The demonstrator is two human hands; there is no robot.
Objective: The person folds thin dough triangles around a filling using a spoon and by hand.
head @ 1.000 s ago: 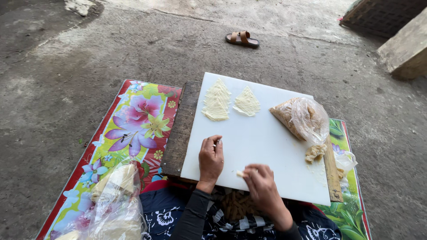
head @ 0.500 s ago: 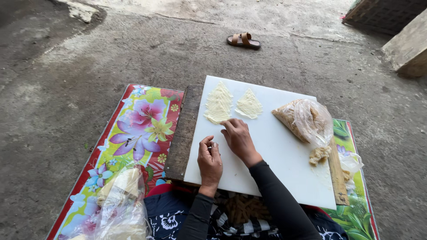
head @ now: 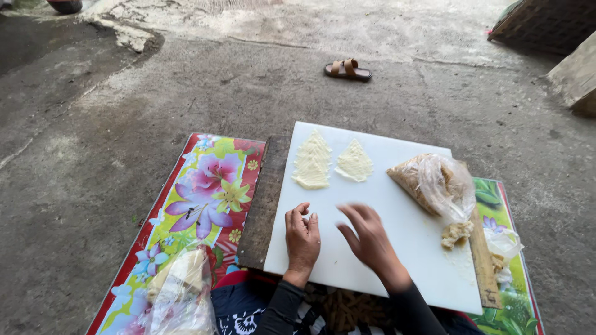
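- Head view: in the lower middle of the frame, the left hand (head: 302, 239) is resting on the white board (head: 397, 260), fingers curled loosely together, pinching nothing visible.
- The right hand (head: 367, 239) is hovering just beside it with fingers spreading, blurred, apparently holding nothing.
- Two pale leaf-shaped pieces, a taller one (head: 312, 162) and a shorter one (head: 354, 162), are lying finished at the board's upper left; judging by the full bag, more shaping is remaining.
- A clear plastic bag of tan crumbly material (head: 431, 183) is lying at the board's right, a loose lump (head: 456, 233) spilling below it.
- Another clear bag (head: 180, 291) is sitting lower left on the floral mat (head: 205, 192).
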